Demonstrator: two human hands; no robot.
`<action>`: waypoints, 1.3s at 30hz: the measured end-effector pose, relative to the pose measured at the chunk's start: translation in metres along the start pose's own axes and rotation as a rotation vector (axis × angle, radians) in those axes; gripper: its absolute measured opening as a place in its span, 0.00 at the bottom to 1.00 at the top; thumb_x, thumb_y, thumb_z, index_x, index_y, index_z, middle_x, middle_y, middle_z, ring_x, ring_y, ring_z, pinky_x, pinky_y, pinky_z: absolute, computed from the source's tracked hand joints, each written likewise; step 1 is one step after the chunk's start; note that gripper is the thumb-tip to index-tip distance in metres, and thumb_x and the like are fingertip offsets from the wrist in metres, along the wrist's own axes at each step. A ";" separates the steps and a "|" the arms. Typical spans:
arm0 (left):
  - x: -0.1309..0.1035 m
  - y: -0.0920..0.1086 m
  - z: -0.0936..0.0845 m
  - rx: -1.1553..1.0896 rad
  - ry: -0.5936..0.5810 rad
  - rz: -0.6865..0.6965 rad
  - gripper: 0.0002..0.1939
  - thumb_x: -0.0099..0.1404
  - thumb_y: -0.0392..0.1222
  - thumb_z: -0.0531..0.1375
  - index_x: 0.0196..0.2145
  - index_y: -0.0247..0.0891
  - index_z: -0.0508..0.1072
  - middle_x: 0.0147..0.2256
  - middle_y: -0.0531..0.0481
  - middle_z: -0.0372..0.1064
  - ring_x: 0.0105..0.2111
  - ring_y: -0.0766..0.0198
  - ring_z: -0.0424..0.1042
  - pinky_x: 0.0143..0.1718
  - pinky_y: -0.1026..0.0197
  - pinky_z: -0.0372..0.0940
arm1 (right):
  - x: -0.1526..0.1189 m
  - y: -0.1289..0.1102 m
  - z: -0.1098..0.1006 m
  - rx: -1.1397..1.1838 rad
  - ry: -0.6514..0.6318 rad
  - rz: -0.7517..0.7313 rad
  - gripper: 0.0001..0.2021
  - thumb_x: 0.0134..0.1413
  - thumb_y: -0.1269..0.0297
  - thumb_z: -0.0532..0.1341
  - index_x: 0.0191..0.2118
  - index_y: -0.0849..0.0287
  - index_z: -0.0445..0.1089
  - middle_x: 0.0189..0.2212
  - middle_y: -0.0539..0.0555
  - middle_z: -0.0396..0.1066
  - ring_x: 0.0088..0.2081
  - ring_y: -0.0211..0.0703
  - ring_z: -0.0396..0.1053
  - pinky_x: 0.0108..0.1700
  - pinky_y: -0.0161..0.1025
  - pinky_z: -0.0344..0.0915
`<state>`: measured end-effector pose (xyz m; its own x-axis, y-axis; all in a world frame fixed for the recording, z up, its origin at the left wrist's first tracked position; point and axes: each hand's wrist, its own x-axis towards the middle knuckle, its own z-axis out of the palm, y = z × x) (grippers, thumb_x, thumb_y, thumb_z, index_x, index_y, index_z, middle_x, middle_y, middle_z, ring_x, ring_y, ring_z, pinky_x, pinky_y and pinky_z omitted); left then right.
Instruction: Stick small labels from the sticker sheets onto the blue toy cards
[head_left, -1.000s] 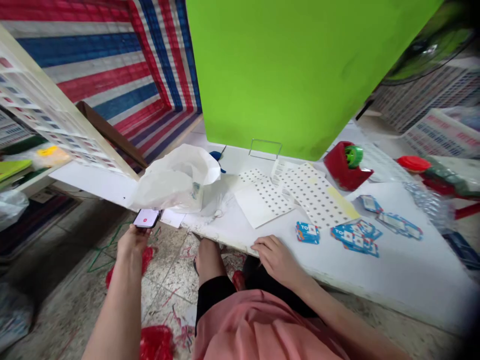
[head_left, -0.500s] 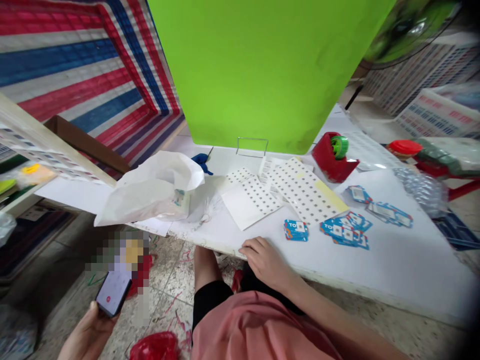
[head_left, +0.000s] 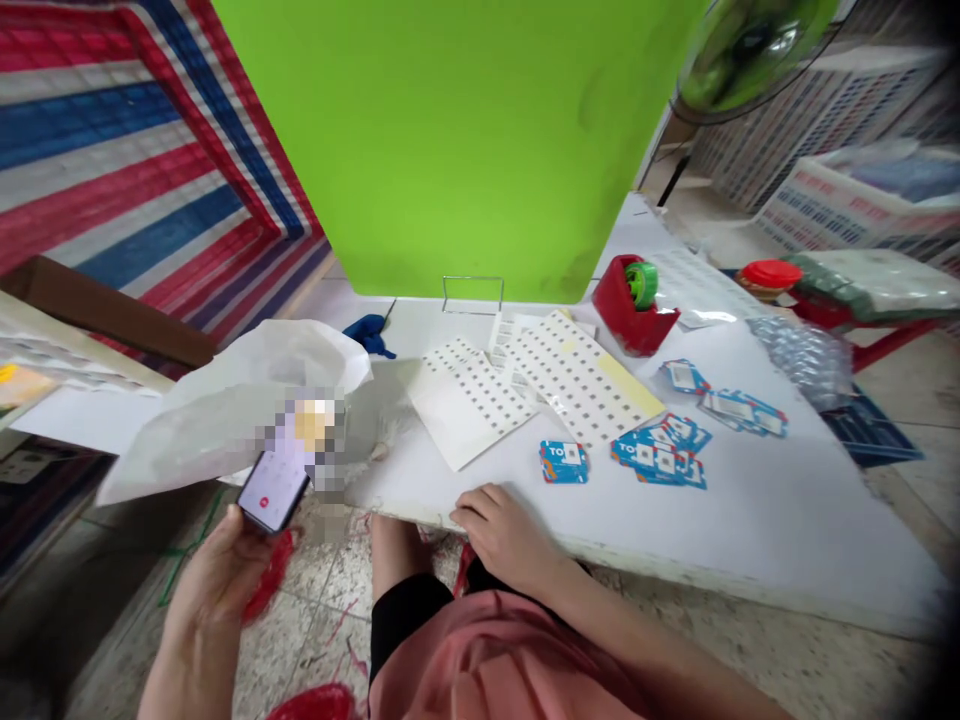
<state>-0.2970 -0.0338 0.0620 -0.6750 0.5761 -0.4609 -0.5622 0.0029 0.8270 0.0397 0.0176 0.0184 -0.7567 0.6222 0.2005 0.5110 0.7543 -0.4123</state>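
Note:
My left hand (head_left: 223, 565) grips a smartphone (head_left: 274, 488), its lit screen showing a red round button; the upper part is blurred out. At the table's front edge my right hand (head_left: 501, 528) rests with loosely bent fingers and holds nothing. Nearest to it are a small stack of blue cards (head_left: 564, 462) and a sheet of small printed stickers (head_left: 480, 405). Another sticker sheet (head_left: 577, 370) overlaps that one. More blue cards (head_left: 660, 455) lie spread to the right, with further cards (head_left: 742, 410) behind them.
A red tape dispenser (head_left: 634, 310) stands beyond the sheets, before a tall green panel (head_left: 465, 140). Left on the table (head_left: 750, 530) are a white plastic bag (head_left: 225, 400) and a blue object (head_left: 370, 335). A fan (head_left: 754, 50) and bubble wrap (head_left: 802, 355) are at right.
My left hand has raised the phone up and to the right, in front of the white bag. The view has shifted slightly right; my right hand stays at the table edge.

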 end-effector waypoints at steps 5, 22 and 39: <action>0.034 0.025 0.025 -0.111 0.106 0.074 0.16 0.70 0.31 0.44 0.32 0.36 0.69 0.27 0.55 0.73 0.27 0.70 0.73 0.30 0.65 0.70 | 0.000 0.001 0.000 -0.001 -0.007 -0.006 0.09 0.57 0.76 0.55 0.42 0.61 0.68 0.39 0.56 0.66 0.41 0.45 0.57 0.44 0.41 0.57; 0.033 0.011 0.025 0.406 -0.003 -0.221 0.18 0.67 0.27 0.44 0.44 0.34 0.71 0.32 0.50 0.75 0.29 0.64 0.74 0.27 0.61 0.73 | 0.001 0.005 -0.004 0.026 -0.050 -0.023 0.07 0.58 0.70 0.56 0.42 0.61 0.67 0.42 0.55 0.67 0.42 0.45 0.58 0.44 0.42 0.57; 0.028 -0.002 0.008 0.758 0.067 0.041 0.10 0.64 0.28 0.50 0.35 0.34 0.70 0.21 0.55 0.70 0.18 0.65 0.70 0.18 0.65 0.68 | 0.001 0.004 -0.009 0.025 -0.067 -0.012 0.06 0.57 0.71 0.57 0.41 0.60 0.67 0.42 0.55 0.67 0.42 0.44 0.58 0.44 0.42 0.58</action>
<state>-0.3110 -0.0110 0.0501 -0.7291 0.5374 -0.4239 -0.0702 0.5573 0.8273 0.0446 0.0229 0.0247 -0.7889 0.5969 0.1461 0.4919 0.7558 -0.4321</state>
